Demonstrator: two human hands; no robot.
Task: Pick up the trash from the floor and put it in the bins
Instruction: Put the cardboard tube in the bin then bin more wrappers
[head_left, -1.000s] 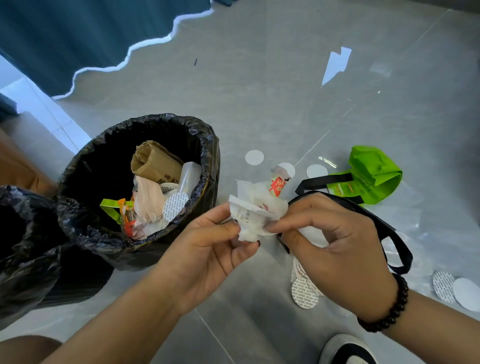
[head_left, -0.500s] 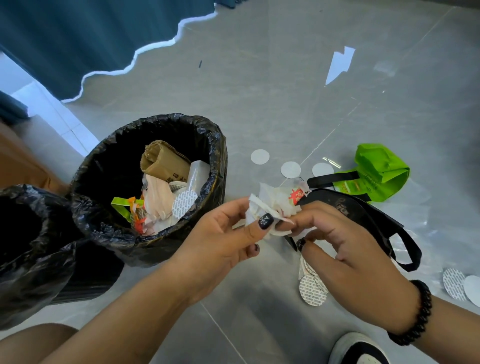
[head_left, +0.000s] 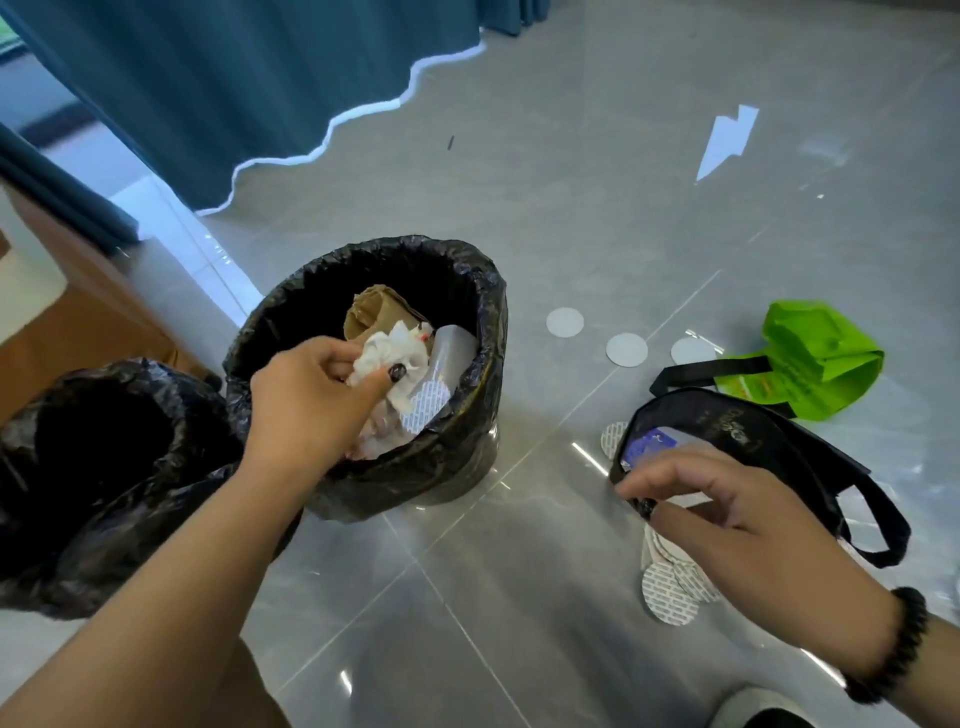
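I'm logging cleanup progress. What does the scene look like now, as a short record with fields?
left hand: holds crumpled wrapper over bin
right hand: fingers loosely curled, holding nothing, above black bag
bin contents: cardboard, plastic, other trash
second bin: beside the first
floor: white discs, green bag

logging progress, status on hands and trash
Left hand grips crumpled white wrapper over the bin. Right hand empty by black bag. Nothing blocking.
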